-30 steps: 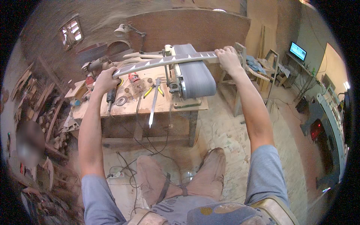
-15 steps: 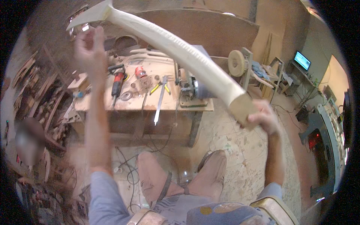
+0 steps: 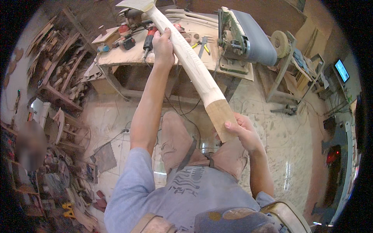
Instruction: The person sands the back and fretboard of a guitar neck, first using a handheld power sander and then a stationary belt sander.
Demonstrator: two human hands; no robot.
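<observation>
A long, pale wooden guitar neck, back side up, runs diagonally from its flared headstock at the top to a squared, tan-coloured heel near me. My left hand is closed around its upper shaft, thumb along the side. My right hand grips the heel, thumb on top and fingers partly hidden. Beyond the neck stands a wooden bench with an angle grinder, a drill, yellow-handled pliers and a belt sander.
A round buffing wheel on a stand and a screen are at right. Racks of wood offcuts line the left. Cables cross the tiled floor around my legs. A dark machine stands at far right.
The neck has lifted off the sander, turned back side up and swung diagonal. My right hand has come lower and nearer; my left has shifted down the shaft. The view tilts further down.
</observation>
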